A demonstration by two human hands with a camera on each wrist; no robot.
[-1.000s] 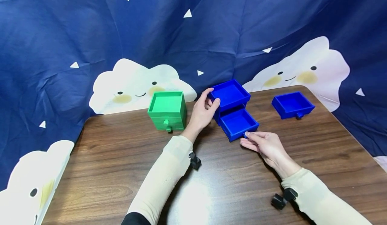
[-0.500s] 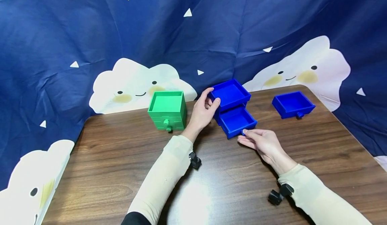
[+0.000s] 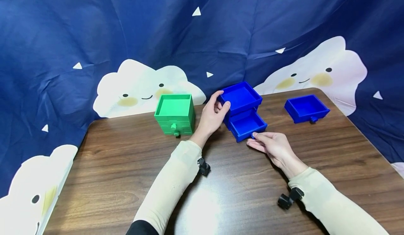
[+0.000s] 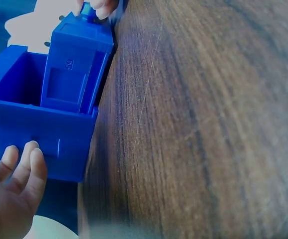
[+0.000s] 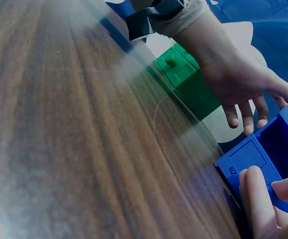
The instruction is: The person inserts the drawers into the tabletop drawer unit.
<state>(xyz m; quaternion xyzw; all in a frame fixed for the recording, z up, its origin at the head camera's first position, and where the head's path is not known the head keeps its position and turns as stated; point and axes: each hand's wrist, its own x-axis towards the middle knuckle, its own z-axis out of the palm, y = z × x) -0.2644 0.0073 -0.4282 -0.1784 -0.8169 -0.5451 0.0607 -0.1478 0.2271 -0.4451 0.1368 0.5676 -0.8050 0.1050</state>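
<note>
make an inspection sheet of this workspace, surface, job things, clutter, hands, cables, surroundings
Surface: brown wood-grain table, one patch of glare
Job things: blue boxy plastic-looking cabinet, lower drawer partly out; loose blue rectangular drawer on the right
Clutter: green boxy plastic-looking cabinet beside the work
Hands: left hand grips the blue cabinet's left side; right hand pinches the lower drawer's knob
Cables: nothing seen
Surroundings: patterned dark blue fabric backdrop

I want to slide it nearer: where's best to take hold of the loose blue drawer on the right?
Probably the knob, pinched from the near side: it juts from the front of the drawer, which sits upright on the table.
</note>
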